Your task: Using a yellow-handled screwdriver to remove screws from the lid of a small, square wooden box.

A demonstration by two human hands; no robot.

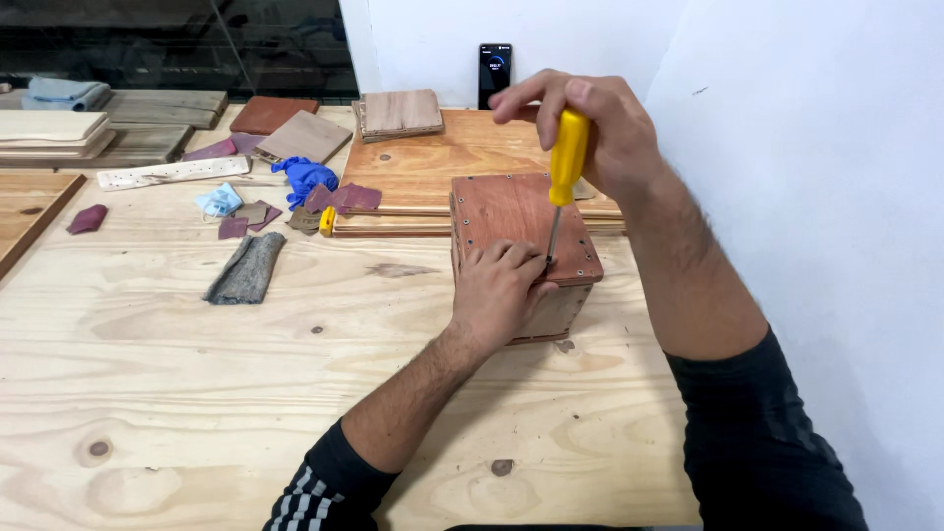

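Observation:
A small reddish-brown wooden box (511, 211) with screws along its lid edges stands on the plywood workbench (197, 374). My right hand (590, 123) grips the yellow handle of a screwdriver (567, 157), held upright with its tip at the lid's near right edge. My left hand (500, 290) rests on the box's front edge, fingers pinched around the screwdriver's tip.
Stacked wood boards (423, 167) lie behind the box, a phone (495, 71) leans on the white wall. Sandpaper scraps (344, 199), a blue glove (305, 177), a grey cloth (246, 267) and more boards (59, 133) lie at the left.

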